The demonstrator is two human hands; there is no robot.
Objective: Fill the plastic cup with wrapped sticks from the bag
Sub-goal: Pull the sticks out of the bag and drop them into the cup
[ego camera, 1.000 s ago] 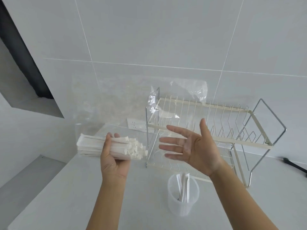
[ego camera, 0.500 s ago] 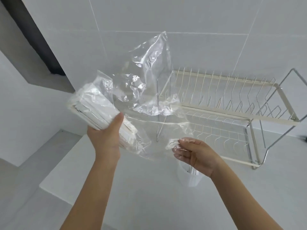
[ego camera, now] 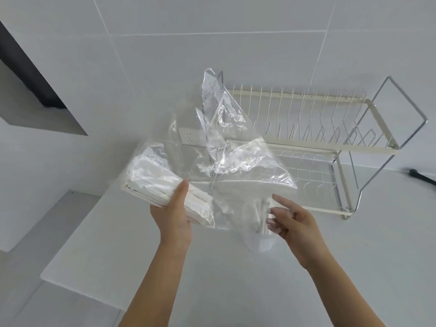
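Wrapped sticks (ego camera: pixel 155 182) lie bundled inside the clear plastic bag (ego camera: pixel 238 166), held above the left part of the white bench (ego camera: pixel 165 267). Left hand (ego camera: pixel 174 220) is clamped around the near end of the bundle through the film, thumb laid over the top, with the sticks slanting up and away to the left. From that grip the loose bag billows to the right and upward, its crumpled open end rising in front of the dish rack (ego camera: pixel 330 142). Right hand (ego camera: pixel 290 223) is spread, fingers apart and lightly curled, just beside the lower right edge of the bag; whether a fingertip touches the film cannot be told. Plastic cup (ego camera: pixel 262 237) stands on the bench directly under that hand, seen partly through the bag, with a few wrapped sticks upright in it. The cream and chrome wire rack stands on the far right of the bench against the tiled wall (ego camera: pixel 212 31), where a white socket (ego camera: pixel 190 136) sits to its left. A dark object (ego camera: pixel 422 179) lies at the far right edge.
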